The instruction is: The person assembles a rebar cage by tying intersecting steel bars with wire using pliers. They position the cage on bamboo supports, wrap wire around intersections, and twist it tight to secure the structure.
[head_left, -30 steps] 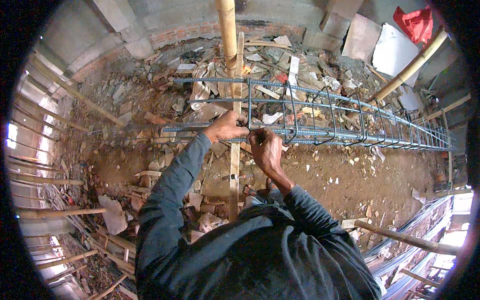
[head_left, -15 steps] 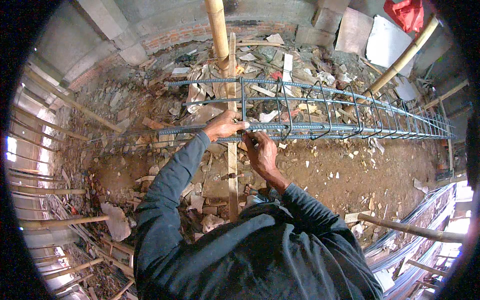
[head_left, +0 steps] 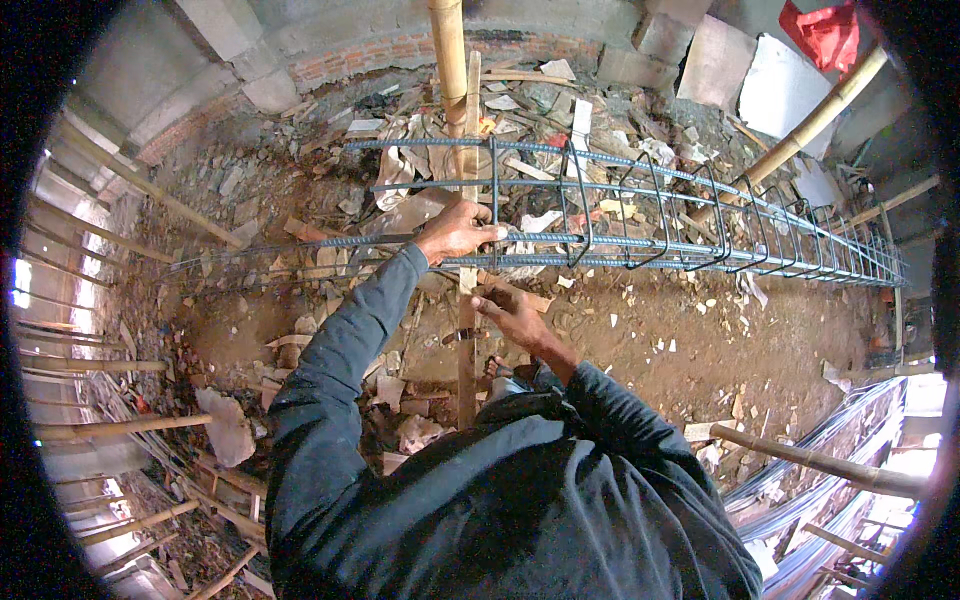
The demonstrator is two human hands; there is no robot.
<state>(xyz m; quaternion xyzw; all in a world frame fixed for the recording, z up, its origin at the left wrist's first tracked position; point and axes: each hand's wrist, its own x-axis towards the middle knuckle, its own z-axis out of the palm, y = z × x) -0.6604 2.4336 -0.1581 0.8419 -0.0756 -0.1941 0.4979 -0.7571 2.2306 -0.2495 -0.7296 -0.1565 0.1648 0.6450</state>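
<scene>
A long cage of ribbed steel rebar (head_left: 640, 248) with square stirrups runs from the middle to the far right. My left hand (head_left: 460, 233) is closed around the rebar at the foot of the end stirrup (head_left: 494, 185), its thumb pressed at the corner. Below the cage, my right hand (head_left: 518, 318) is apart from the bars. Its fingers are curled together beside an upright-looking wooden strip (head_left: 467, 350); whatever they pinch is too small to make out. The strip passes under the bars, with a dark tie wrapped round it.
Bamboo poles (head_left: 449, 60) rise behind the cage, and another pole (head_left: 815, 460) juts in at the lower right. Broken rubble and scraps (head_left: 400, 385) litter the dirt floor. A bundle of long thin bars (head_left: 800, 480) lies at the lower right.
My right hand has moved down from the stirrup corner, away from the bars. My left hand has stayed on the rebar, which now sits slightly higher in view.
</scene>
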